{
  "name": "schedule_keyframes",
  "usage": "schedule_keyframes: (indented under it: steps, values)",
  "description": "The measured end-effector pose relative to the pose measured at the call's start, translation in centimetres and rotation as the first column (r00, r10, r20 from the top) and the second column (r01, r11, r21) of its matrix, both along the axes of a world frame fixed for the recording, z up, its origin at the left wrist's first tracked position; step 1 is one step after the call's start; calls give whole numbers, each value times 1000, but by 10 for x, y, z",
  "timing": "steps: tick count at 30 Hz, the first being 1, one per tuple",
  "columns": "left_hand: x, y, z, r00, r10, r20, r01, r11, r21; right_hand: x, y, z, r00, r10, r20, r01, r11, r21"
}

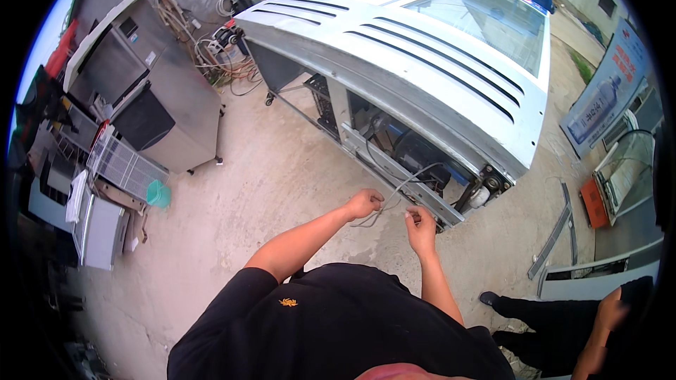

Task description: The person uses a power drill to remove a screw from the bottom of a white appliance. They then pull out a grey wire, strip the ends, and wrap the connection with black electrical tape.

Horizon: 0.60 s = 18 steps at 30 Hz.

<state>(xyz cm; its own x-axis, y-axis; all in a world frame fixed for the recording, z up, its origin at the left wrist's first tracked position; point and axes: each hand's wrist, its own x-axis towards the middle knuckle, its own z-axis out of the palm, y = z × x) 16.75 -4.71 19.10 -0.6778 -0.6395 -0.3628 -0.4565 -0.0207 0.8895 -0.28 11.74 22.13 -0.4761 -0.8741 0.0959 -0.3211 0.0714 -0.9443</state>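
A thin gray wire (394,193) runs between both hands and up into the open bottom of the big white freezer (422,49) just past them. The left hand (364,204) is closed around it. The right hand (420,225) seems to pinch its end. A second person (563,317) crouches to the right.

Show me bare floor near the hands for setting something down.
Bare concrete floor lies left of the hands, between the white tipped-over display freezer and the stainless steel cabinet. Crowded: the far-left pile of metal racks, and the freezer's open base.
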Motion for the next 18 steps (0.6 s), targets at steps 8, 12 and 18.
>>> schedule_keyframes:
  steps: [8, 12, 18]
  values:
    - [53, -22, 22, 993, 115, -37, -111, 989, 103, 74, -31, 3, 865, 502, -12, -487, 844, 224]
    - [86, -36, 47, 995, -87, 42, 93, 981, -171, 134, -70, 34, 594, 793, -132, -760, 608, 231]
    - [180, -28, 84, 986, -159, 49, 162, 841, -515, 184, -149, 12, 535, 845, 2, -836, 529, 142]
